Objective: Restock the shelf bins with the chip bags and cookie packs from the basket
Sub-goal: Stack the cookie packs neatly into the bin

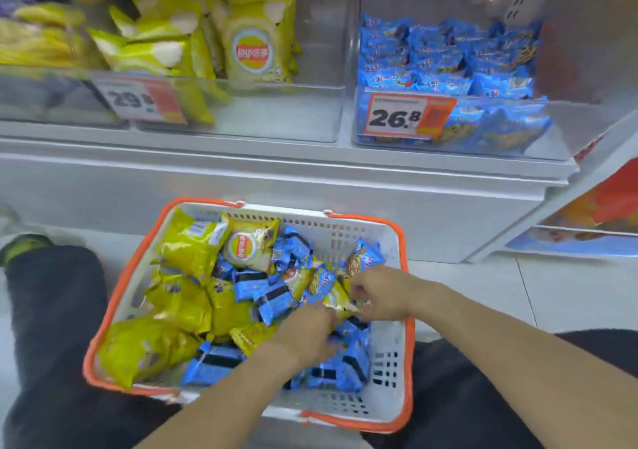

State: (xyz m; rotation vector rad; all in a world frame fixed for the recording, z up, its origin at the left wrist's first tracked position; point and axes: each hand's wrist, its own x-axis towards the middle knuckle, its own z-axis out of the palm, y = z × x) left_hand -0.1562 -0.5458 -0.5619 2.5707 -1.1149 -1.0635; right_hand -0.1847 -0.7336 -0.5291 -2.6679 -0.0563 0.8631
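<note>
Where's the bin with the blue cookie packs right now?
In the head view, the cookie bin sits upper right on the shelf, marked by the 26.8 price tag, right of the yellow chip bin.

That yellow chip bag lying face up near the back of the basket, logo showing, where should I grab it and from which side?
Probably pinch the chip bag by its far crimped edge, coming from above. It lies on top of the pile near the basket back wall, with blue cookie packs crowding its right side and another yellow bag on its left.
</note>
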